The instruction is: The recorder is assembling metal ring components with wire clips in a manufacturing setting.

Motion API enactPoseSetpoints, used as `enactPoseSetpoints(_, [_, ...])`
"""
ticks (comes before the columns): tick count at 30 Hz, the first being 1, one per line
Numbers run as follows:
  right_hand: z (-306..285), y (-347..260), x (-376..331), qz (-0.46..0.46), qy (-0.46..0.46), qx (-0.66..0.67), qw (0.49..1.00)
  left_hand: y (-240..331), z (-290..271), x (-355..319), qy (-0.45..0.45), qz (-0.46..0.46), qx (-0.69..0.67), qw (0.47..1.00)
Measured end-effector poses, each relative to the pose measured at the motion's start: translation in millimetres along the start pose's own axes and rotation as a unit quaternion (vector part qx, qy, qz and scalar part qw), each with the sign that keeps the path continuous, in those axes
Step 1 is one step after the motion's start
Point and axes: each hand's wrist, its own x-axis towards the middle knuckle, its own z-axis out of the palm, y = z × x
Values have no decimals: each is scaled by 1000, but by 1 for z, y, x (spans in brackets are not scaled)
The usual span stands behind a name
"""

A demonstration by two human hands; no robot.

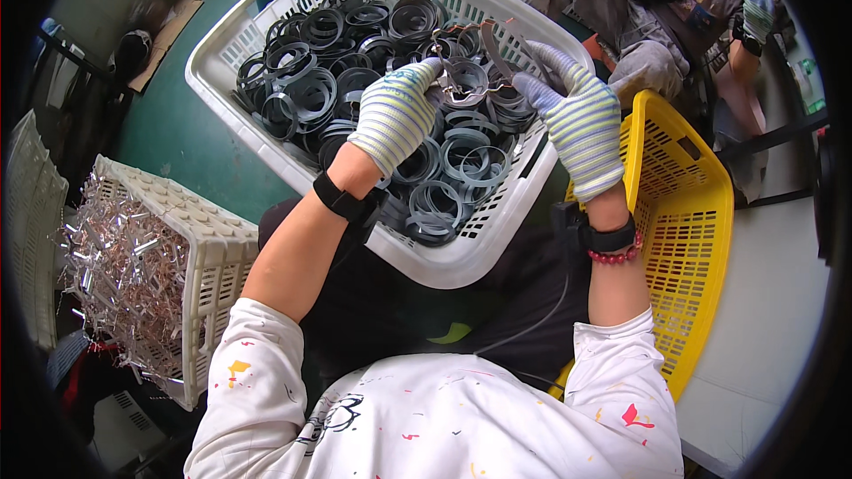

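My left hand (397, 115), in a striped knitted glove, pinches a thin metal strip with wavy copper-coloured wire (454, 89) over the basket. To its right, my right hand (586, 120), gloved alike with darkened fingertips, has thumb and forefinger apart. Its thumb tip is close to the wire's far end; whether they touch I cannot tell. A curved grey strip (497, 49) stands up between the two hands. Below them a white plastic basket (444, 275) holds many dark grey rings (311, 93), loose and in nested stacks.
At left a tilted cream crate (169, 204) is full of shiny metal scraps and copper-coloured wire (129, 266). A yellow slotted basket (683, 248) stands right of my right forearm. Another person with gloved hands (759, 9) sits at the far right. Green floor (177, 142) shows at left.
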Motion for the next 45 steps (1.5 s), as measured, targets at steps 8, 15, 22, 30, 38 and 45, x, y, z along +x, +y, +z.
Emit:
enactPoseSetpoints(8, [40,-21,-18,-114,-94,-27,989,2,19,-3,-5,-59,-84,995])
enactPoseSetpoints(15, [3,-22,13,-36,25,148,988,26,-24,6,-161,-281,-565,759])
enactPoseSetpoints(22, [15,-29,12,-82,-112,88,986,40,-25,-3,-260,-297,-636,663])
enactPoseSetpoints(30, [28,-41,0,-306,21,-223,925,22,14,-4,-200,-128,-390,890])
enactPoseSetpoints(38, [25,-40,4,-199,32,-38,979,23,9,4,-78,-280,-431,855])
enactPoseSetpoints(45, [5,-17,13,-18,-117,116,986,40,-15,3,-173,-297,-620,705])
